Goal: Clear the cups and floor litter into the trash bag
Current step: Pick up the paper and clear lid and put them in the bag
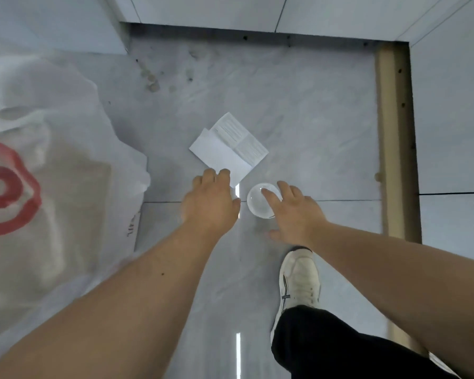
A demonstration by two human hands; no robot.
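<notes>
1 clear plastic cup and 1 folded paper sheet are seen mid-floor. The right hand, spread, touches the cup; the left hand, unclenched, reaches the paper. 1 white trash bag lies left.

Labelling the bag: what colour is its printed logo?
Red, on the translucent white trash bag; head view, left side.
</notes>
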